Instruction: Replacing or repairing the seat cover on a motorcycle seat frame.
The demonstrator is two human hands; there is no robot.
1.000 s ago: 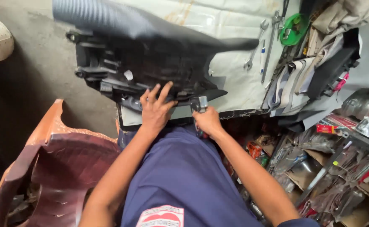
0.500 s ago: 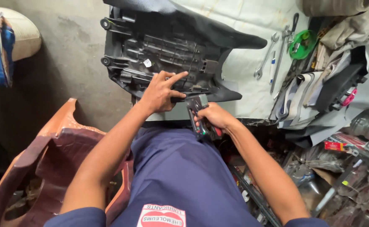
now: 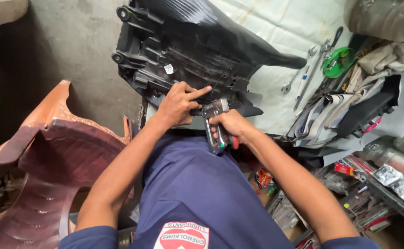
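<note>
Left hand (image 3: 179,103) lies flat, fingers spread, pressing the black seat base (image 3: 183,60) at upper centre; right hand (image 3: 232,127) just below grips the staple gun (image 3: 213,124), fingers wrapped tight

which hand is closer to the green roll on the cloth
Right. The right hand, gripping the staple gun at the seat's near edge, sits on the side of the green roll. The left hand presses the seat base, farther from it.
</note>
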